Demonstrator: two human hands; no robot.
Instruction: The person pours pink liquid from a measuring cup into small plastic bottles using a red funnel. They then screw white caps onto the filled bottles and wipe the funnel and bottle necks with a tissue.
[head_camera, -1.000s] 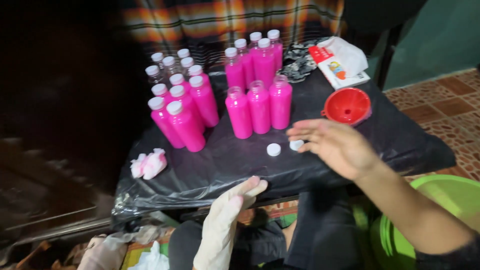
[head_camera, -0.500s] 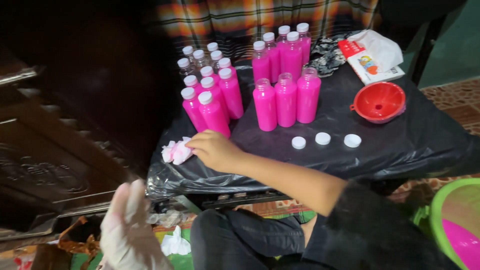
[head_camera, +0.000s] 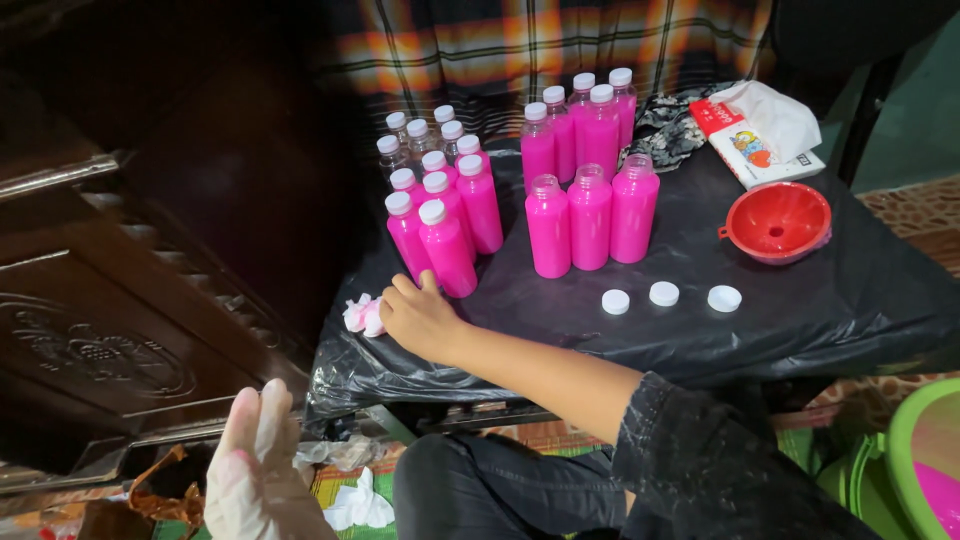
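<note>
A dark room with big brown carved wood on the left. In the middle, a low table under a crinkly black plastic sheet. At the bottom right corner, the edge of a green tub. On the sheet, two bunches of pink bottles: a capped bunch on the left and another bunch in the middle with three front ones lacking caps. Beside those, a red funnel, then three small white caps in a row.

Right hand stretched across, fingers curled down onto a little pink-and-white crumpled tissue near the sheet's left edge, just beside the nearest bottle. Touching for sure; pinched or only pressed, cannot tell. Left hand in a pale glove, low down, spread wide, holding nothing.

Tissue probably very light, soft, maybe damp and easy to tear. Best pinched whole, around the bunched middle.
</note>
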